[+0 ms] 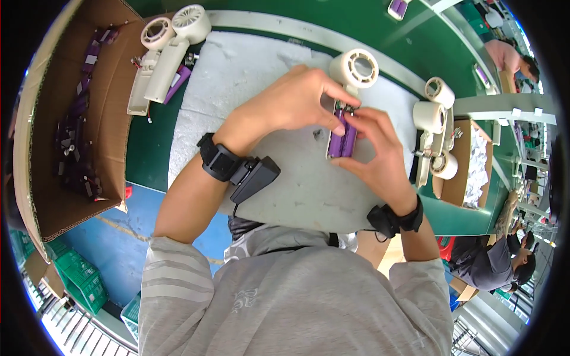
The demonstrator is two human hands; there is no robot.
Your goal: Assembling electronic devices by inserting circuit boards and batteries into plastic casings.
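Observation:
A white handheld fan [338,66] lies on the foam-covered work surface, its round head away from me and its handle housing open toward me. Inside the handle sits a purple battery pack [342,145], with a small circuit board at its upper end. My left hand [291,99] reaches across from the left, closed with thumb and index finger at the top of the pack by the board. From the right, my right hand [380,151] curls around the handle, thumb at its lower end and fingers at the board end. Fine wiring under the fingertips is hidden.
At left stands a deep cardboard box [107,148] with several purple battery packs. White fan parts [169,65] lie at the back left, more fan bodies [436,115] at right. Beyond these is a box of white pieces [477,166]. Co-workers [490,261] sit along the right.

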